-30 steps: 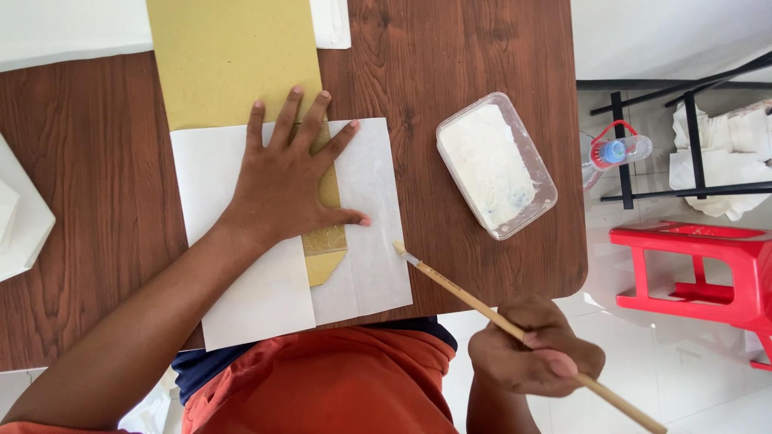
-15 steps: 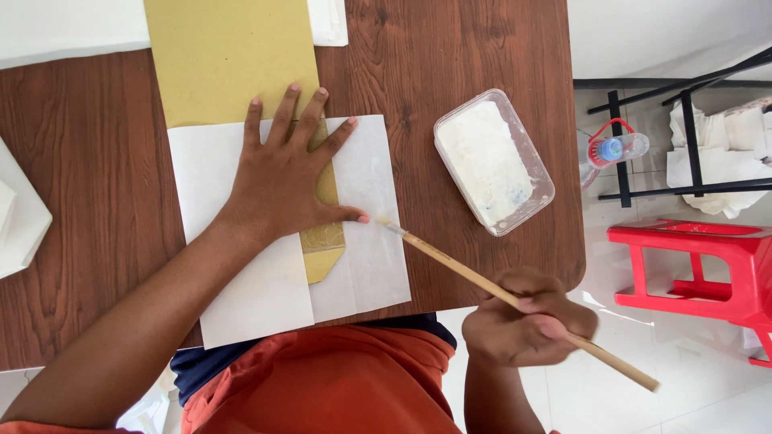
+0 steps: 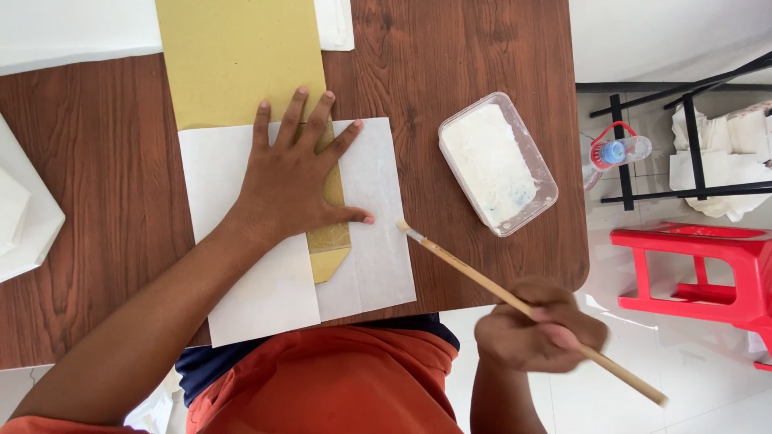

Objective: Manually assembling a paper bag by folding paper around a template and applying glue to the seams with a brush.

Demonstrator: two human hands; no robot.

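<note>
My left hand (image 3: 291, 181) lies flat with fingers spread on a white sheet (image 3: 241, 289) and a long yellow-brown paper strip (image 3: 237, 60) on the wooden table (image 3: 96, 161). A second white sheet (image 3: 378, 257) lies under the strip's pointed glossy end (image 3: 328, 249). My right hand (image 3: 539, 333), off the table's front edge, grips a long wooden brush (image 3: 474, 273). The brush tip (image 3: 404, 228) hovers at the right edge of that sheet, just right of my left thumb.
A clear plastic tub of white paste (image 3: 497, 163) sits right of the sheets. White paper (image 3: 72, 32) lies at the far left and back edges. Beyond the table's right edge stand a red plastic stool (image 3: 700, 269), a dark metal frame and a small bottle (image 3: 618, 151).
My right hand has swung the brush left so its tip reaches the white sheet's right edge near my left thumb. My left hand stays pressed on the papers.
</note>
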